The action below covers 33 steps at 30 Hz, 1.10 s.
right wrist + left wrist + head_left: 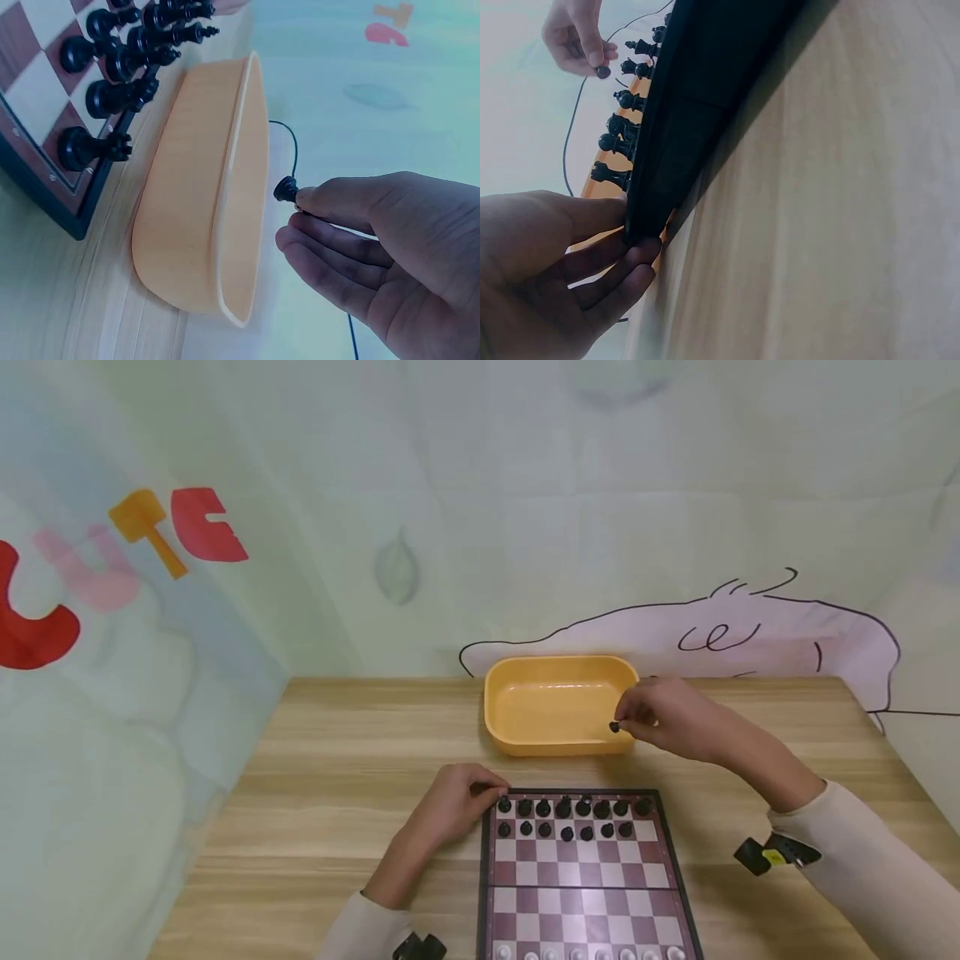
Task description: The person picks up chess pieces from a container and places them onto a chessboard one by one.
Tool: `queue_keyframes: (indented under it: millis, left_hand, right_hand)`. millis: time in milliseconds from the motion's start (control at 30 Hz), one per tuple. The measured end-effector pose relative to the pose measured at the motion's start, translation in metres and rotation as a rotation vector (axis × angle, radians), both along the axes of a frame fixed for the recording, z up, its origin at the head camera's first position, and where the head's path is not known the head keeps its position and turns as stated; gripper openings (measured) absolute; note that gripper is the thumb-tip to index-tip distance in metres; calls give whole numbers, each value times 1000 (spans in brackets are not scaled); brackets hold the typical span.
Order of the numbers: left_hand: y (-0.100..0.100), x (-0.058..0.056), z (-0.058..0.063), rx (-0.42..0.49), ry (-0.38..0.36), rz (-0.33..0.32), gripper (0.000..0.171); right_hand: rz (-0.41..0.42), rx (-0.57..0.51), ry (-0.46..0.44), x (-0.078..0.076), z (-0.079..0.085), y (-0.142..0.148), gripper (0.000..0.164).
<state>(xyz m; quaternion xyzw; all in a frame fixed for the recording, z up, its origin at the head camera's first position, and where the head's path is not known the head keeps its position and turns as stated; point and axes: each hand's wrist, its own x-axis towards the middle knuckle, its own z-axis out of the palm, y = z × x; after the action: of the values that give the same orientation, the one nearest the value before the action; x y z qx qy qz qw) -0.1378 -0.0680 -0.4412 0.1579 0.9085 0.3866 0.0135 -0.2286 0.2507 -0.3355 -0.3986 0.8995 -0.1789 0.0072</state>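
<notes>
My right hand pinches a small black chess pawn between thumb and fingertips, its base sticking out and its top covered. This hand is over the right side of a yellow-orange tub. My left hand grips the far left corner of a checkered chessboard, thumb above and fingers beneath in the left wrist view. Two rows of black chess pieces stand along the board's far edge; the nearer row has a vacant square at its right end. White chess pieces line the near side, partly cut off.
The tub stands behind the board, near the wooden table's back edge. Behind the table hangs a pale printed backdrop with coloured letters and a cartoon outline. Black wrist devices are strapped at both sleeves.
</notes>
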Motion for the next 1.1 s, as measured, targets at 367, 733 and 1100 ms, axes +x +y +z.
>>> queue_keyframes:
  millis: [367,733,1100]
  left_hand:
    - [-1,2,-2,18,-14,8,11]
    - [1,0,-1,24,-15,9,11]
    - [1,0,0,13,-13,19,11]
  right_hand:
    - [-45,-49,42,38,-1,21,11]
    - [-29,-165,113,72,-23,39,19]
    - [-65,-259,51,94,-50,46,24]
